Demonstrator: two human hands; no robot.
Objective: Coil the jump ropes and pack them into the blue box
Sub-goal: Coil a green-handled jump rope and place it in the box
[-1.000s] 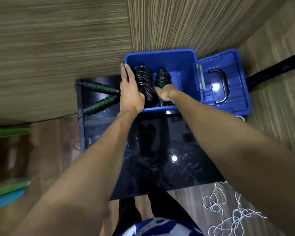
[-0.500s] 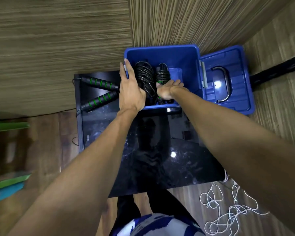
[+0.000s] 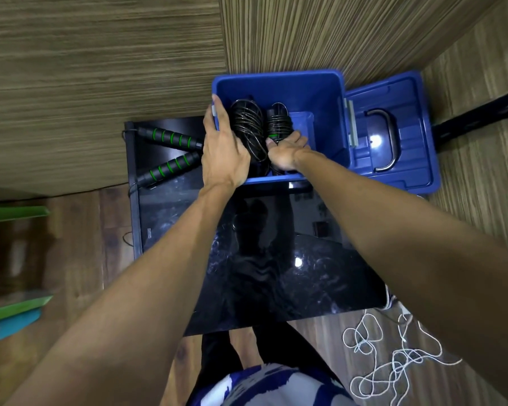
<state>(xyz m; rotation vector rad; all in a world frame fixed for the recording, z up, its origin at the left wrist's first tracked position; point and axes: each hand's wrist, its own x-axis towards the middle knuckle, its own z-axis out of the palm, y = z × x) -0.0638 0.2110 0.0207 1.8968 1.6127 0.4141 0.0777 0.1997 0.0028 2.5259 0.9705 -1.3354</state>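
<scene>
Lying between both hands [image 3: 286,152], coiled ropes [image 3: 248,127] fill box [image 3: 279,83].

Blue box [image 3: 320,92] at far edge of table [image 3: 276,273]: solid blue walls and rim. Lid [image 3: 393,133] beside box: same blue, with grey handle [image 3: 389,142]. Coiled ropes [image 3: 247,124] inside box: glossy black. Handles [image 3: 170,153] at far left corner of table: black foam ringed with green bands. Table: glossy black, faint pale marbling. Walls [image 3: 100,68]: brown-grey streaked wood grain. String [image 3: 393,356] on floor: white. Garment [image 3: 270,385] at bottom: blue and white pattern.
</scene>
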